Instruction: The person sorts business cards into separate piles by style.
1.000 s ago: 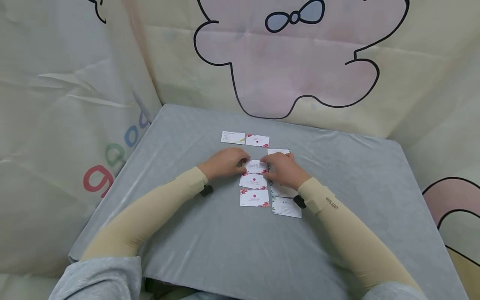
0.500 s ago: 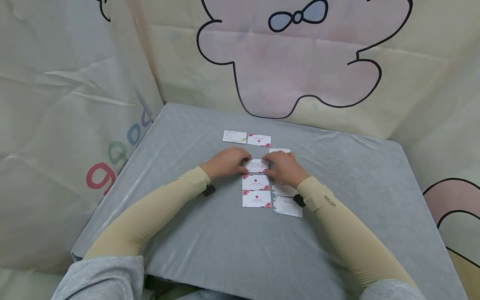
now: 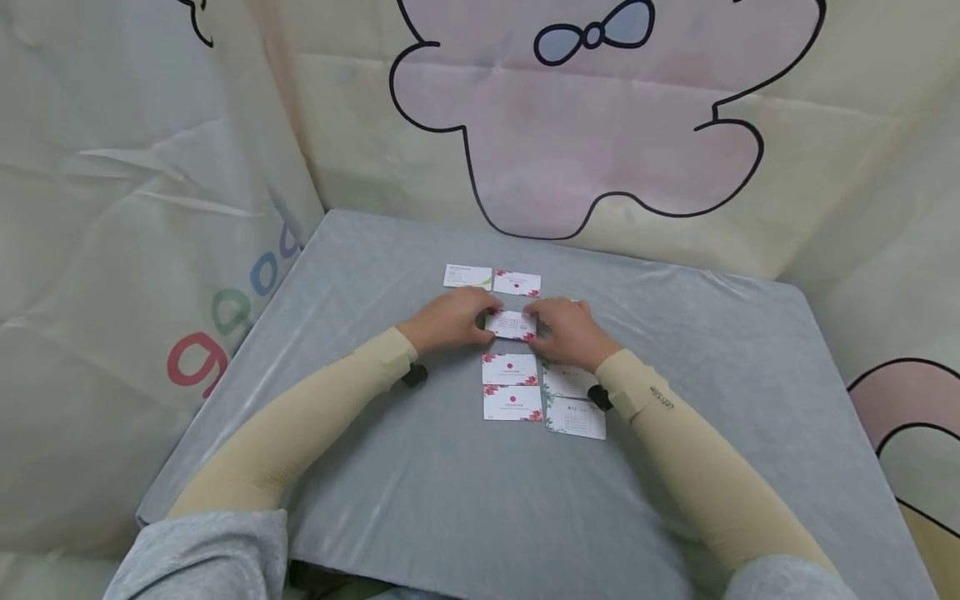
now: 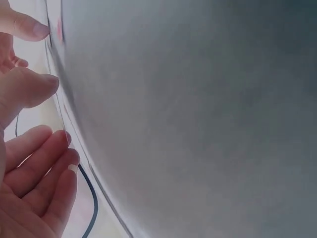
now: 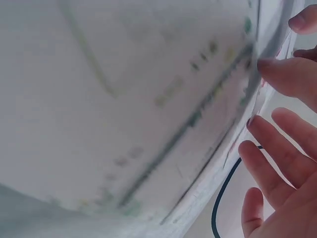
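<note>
A white business card (image 3: 512, 325) with red flower corners lies between my two hands in the head view. My left hand (image 3: 453, 322) holds its left end, thumb at the near corner and forefinger at the far one. On the opposite end, my right hand (image 3: 570, 333) grips it the same way. Nearer to me, a red-flowered card (image 3: 510, 368) and another such card (image 3: 513, 403) form a column. A leaf-patterned card (image 3: 568, 381) and a second leaf card (image 3: 575, 417) lie to their right, and the right hand overhangs this column's far part.
At the back, a card with a yellow-green curve (image 3: 467, 277) sits beside a red-flowered card (image 3: 517, 283). A grey cloth covers the table (image 3: 420, 483). Printed curtains (image 3: 600, 150) stand behind it and at the sides.
Both hands have moved the held card slightly away from me. A strip of grey cloth now shows between it and the red-flowered card below.
</note>
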The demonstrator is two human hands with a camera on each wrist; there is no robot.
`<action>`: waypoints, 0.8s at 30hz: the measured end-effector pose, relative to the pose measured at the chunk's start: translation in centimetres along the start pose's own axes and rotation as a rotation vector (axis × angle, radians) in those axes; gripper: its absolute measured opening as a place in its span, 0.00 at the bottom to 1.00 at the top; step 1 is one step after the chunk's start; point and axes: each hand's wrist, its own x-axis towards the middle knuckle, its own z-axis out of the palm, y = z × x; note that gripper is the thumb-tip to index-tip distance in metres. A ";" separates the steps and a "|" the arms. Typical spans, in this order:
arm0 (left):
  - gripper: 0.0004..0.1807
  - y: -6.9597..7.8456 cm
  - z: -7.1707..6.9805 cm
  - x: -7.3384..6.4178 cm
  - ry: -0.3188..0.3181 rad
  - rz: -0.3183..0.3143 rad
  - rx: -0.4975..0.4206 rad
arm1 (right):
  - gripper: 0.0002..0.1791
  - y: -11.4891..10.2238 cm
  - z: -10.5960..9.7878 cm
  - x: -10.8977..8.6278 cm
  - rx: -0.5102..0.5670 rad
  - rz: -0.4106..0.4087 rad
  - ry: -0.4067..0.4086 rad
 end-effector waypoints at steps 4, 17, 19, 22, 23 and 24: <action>0.29 -0.5 -0.8 1.6 0.020 -0.001 0.045 | 0.32 0.5 -1.2 1.3 0.009 0.015 0.028; 0.31 -2.7 -2.4 7.5 -0.047 -0.099 0.111 | 0.31 3.0 -2.1 6.3 0.032 0.030 0.053; 0.30 -3.0 -2.3 8.0 -0.062 -0.102 0.099 | 0.31 3.2 -2.1 6.7 0.041 0.033 0.045; 0.30 -3.3 -2.2 8.5 -0.075 -0.104 0.083 | 0.31 3.4 -2.1 7.0 0.053 0.046 0.032; 0.30 -3.4 -2.1 8.6 -0.074 -0.104 0.078 | 0.32 3.5 -2.1 7.1 0.055 0.055 0.027; 0.30 -3.4 -2.1 8.7 -0.074 -0.106 0.075 | 0.32 3.6 -2.1 7.2 0.057 0.063 0.021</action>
